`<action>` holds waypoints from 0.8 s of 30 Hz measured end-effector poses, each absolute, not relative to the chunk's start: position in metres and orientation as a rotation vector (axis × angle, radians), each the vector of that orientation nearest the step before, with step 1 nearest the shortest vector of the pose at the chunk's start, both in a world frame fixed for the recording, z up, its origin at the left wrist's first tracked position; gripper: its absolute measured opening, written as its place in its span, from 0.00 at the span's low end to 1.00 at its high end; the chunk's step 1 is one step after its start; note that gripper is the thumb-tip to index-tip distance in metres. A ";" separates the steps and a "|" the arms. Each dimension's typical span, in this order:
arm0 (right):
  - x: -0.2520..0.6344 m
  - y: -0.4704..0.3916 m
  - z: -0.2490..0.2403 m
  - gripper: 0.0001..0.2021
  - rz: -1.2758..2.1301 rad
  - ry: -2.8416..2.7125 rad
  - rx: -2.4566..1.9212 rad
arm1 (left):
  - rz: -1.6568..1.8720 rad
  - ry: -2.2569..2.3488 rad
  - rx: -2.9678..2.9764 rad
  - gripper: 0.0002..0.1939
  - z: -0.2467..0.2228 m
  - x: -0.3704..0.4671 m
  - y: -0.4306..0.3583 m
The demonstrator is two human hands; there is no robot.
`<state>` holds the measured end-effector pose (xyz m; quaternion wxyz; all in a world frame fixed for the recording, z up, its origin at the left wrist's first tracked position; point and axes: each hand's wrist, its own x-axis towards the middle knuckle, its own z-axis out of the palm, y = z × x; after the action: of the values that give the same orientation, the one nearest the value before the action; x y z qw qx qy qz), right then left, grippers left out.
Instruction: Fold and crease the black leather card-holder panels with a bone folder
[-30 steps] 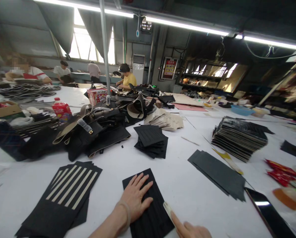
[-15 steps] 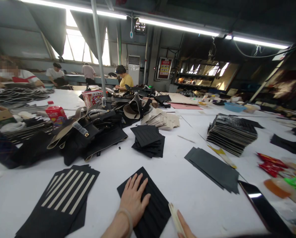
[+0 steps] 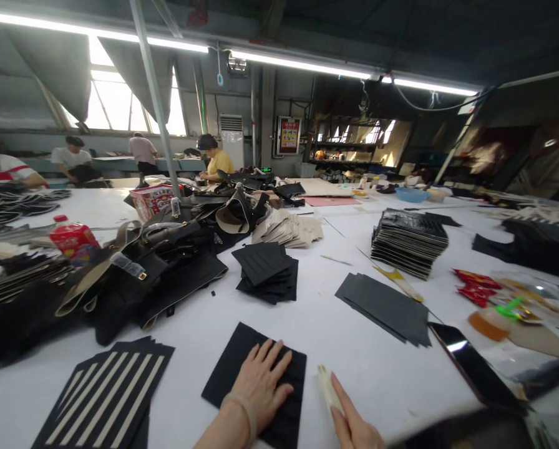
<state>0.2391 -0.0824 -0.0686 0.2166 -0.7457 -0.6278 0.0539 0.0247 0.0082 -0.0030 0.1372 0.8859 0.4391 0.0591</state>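
My left hand (image 3: 262, 388) lies flat with its fingers spread on a black panel (image 3: 235, 362) at the bottom middle. The panel has faint raised ridges. Just right of it, apart from the panel, my right hand (image 3: 354, 419) grips a cream flat stick-like tool (image 3: 327, 386); its exact kind is unclear. To the left lie overlapping black pieces with pale strips (image 3: 106, 399). Beyond my left hand sits a small stack of ridged black panels (image 3: 265, 265), and to its right are some plain dark grey sheets (image 3: 385, 308).
A heap of black bag parts (image 3: 167, 274) covers the left side. Right of centre stand a tall stack of black pieces (image 3: 408, 243) and a yellow-handled tool (image 3: 398, 282). A phone (image 3: 476, 365), red packets (image 3: 476, 287) and a cup with amber contents (image 3: 492, 323) lie at right. Several people work behind.
The view has swung to the right. Under my left hand the black panel has turned. My right hand with the cream tool shows more fully and is now apart from the panel.
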 end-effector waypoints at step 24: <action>0.171 -0.007 -0.056 0.36 -0.312 -2.414 -1.896 | 0.225 1.457 2.324 0.30 -0.028 0.014 0.007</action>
<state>0.1715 -0.0067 -0.0557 0.0278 -0.6143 -0.7821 -0.1010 0.0138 0.0074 -0.0284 0.1934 0.8285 0.5193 0.0802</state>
